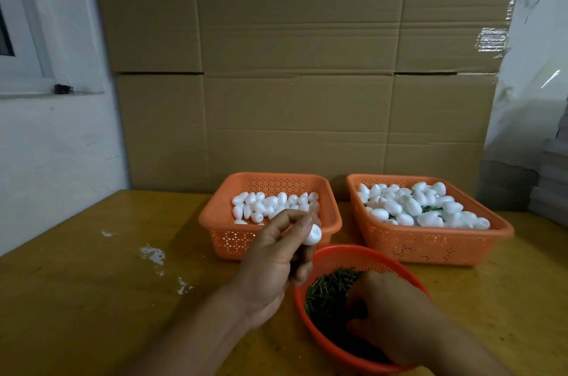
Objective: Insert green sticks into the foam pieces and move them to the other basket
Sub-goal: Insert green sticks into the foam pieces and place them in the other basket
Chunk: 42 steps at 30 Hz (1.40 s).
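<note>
My left hand [276, 255] pinches a white egg-shaped foam piece [313, 235] between thumb and fingertips, in front of the left orange basket [215, 222]. That basket holds several plain foam pieces [264, 205]. The right orange basket [430, 245] is heaped with foam pieces [412, 206], and green sticks show between them. My right hand [387, 314] reaches down into the round red bowl [347, 252] of green sticks [325, 292], fingers curled among them. Whether it holds a stick is hidden.
The baskets and bowl stand on a yellow-brown wooden table [107, 298] with white crumbs [152, 254] at the left. A large cardboard sheet [292, 83] stands upright behind the baskets. A white wall with a window frame is at the left.
</note>
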{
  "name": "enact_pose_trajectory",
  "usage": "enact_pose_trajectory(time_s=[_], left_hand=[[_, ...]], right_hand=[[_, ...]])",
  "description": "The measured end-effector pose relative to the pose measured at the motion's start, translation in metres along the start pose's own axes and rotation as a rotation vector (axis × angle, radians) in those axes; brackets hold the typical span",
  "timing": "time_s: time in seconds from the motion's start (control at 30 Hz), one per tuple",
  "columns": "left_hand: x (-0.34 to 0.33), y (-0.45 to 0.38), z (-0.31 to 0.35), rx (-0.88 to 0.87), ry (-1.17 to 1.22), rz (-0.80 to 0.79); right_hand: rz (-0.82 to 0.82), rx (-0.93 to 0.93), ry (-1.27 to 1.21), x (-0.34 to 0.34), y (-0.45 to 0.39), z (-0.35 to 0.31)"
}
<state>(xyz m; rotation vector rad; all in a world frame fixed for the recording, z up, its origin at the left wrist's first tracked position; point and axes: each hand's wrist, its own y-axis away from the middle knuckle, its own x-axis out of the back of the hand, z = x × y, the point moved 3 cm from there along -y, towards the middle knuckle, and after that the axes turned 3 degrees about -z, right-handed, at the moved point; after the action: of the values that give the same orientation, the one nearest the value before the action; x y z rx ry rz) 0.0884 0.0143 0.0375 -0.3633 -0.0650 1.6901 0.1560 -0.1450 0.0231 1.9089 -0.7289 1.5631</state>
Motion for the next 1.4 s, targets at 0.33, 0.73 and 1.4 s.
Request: enact_pose_trajectory(time_s=[0.33,0.73,1.4], left_hand=[[-0.005,0.002,0.001,0.038,0.025,0.028],[-0.003,0.004,0.000,0.088,-0.026,0.115],[-0.007,0.007,0.001,0.023,-0.160,0.113]], right_hand=[[0.036,0.016,-0.024,0.000,-0.001,0.004],[0.251,0.067,-0.157,0.008,0.002,0.008],[0.463,0.441,-1.352,0.035,0.029,-0.033]])
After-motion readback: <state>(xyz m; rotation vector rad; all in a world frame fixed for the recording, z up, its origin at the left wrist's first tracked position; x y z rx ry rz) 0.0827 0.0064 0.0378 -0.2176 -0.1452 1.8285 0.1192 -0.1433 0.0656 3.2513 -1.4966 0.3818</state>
